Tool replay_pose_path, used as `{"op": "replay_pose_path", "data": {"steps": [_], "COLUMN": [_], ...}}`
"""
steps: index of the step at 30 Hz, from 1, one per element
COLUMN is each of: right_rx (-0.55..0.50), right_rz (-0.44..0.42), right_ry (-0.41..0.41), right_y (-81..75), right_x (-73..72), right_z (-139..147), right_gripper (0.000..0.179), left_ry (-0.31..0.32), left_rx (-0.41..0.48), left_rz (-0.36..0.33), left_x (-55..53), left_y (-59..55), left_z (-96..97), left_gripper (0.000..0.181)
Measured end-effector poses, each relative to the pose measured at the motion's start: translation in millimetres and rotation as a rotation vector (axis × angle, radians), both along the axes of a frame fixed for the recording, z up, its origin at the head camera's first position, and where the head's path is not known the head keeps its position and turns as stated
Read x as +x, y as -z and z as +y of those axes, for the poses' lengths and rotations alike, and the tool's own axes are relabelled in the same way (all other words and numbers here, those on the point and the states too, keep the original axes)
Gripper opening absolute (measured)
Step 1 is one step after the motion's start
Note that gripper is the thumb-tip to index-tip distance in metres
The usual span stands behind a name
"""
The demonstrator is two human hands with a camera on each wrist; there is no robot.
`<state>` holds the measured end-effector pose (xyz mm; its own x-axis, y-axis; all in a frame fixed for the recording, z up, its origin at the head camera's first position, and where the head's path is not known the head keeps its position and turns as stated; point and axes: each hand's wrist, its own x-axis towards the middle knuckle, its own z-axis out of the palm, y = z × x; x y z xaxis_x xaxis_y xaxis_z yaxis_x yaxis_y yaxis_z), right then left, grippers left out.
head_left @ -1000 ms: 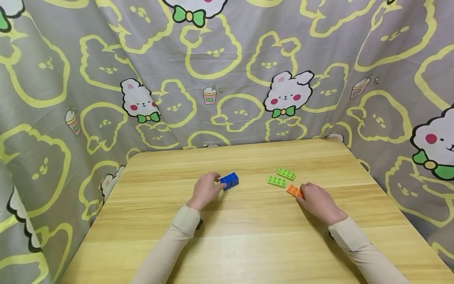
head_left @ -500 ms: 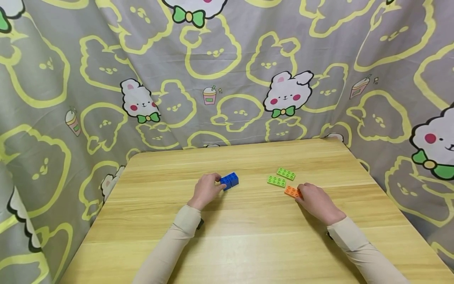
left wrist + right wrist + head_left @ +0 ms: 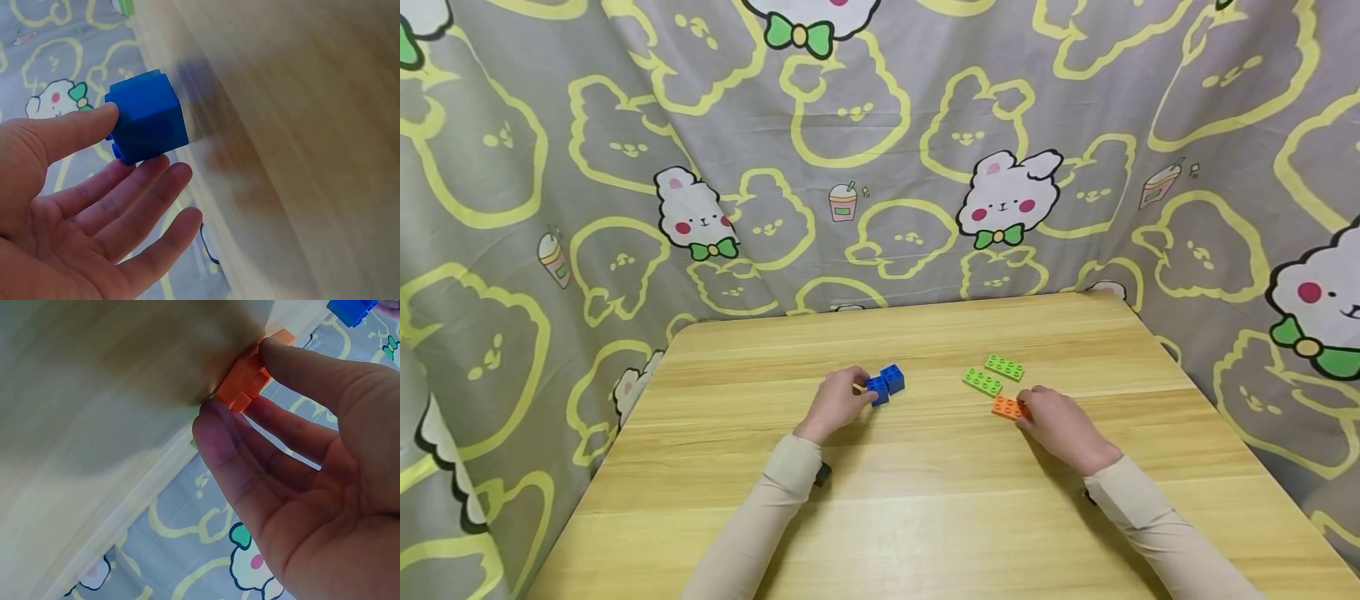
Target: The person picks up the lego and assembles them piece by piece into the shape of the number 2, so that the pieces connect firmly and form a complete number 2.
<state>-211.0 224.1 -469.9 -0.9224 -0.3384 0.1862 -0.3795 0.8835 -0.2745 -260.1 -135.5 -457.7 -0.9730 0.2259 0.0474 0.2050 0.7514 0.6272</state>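
Two square blue building bricks stand left of the table's middle, corner to corner. My left hand (image 3: 842, 403) pinches the nearer blue brick (image 3: 877, 390) between thumb and fingertips; the other blue brick (image 3: 892, 377) sits just beyond it to the right. In the left wrist view the thumb (image 3: 94, 128) presses the studded side. Right of the middle, my right hand (image 3: 1063, 423) grips one end of a flat orange brick (image 3: 1006, 407) with studs up. The right wrist view shows that orange brick (image 3: 240, 381) between thumb and fingers, low against the table.
Two flat lime-green bricks lie beyond the orange one: the nearer green brick (image 3: 982, 381) and the farther green brick (image 3: 1004, 367). The wooden table (image 3: 925, 500) runs back to a grey patterned curtain (image 3: 887, 167), which also hangs along both sides.
My right hand has slid the orange brick to the left. The nearer green brick has turned slightly. My left hand has shifted its blue brick slightly toward me, out of line with the other.
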Motion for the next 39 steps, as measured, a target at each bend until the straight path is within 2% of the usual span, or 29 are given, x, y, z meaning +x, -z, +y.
{"op": "replay_pose_path", "data": {"steps": [7, 18, 31, 39], "right_rx": [0.004, 0.008, -0.095, -0.172], "right_rz": [-0.005, 0.007, -0.152, -0.176], "right_ry": [-0.017, -0.062, -0.088, -0.145], "right_y": [1.5, 0.9, -0.6, 0.4], "right_x": [-0.7, -1.4, -10.1, -18.3], "right_z": [-8, -20, -44, -50], "right_gripper": [0.017, 0.017, 0.02, 0.022], "left_ry": [0.015, 0.034, 0.06, 0.053], "left_rx": [0.027, 0.081, 0.135, 0.148], "left_rz": [-0.033, -0.09, -0.131, -0.148], "left_x": [0.9, 5.2, 4.8, 5.4], "left_y": [0.2, -3.4, 4.3, 4.0], "left_z": [-2.1, -4.7, -10.4, -12.5], "left_gripper": [0.04, 0.036, 0.034, 0.032]}}
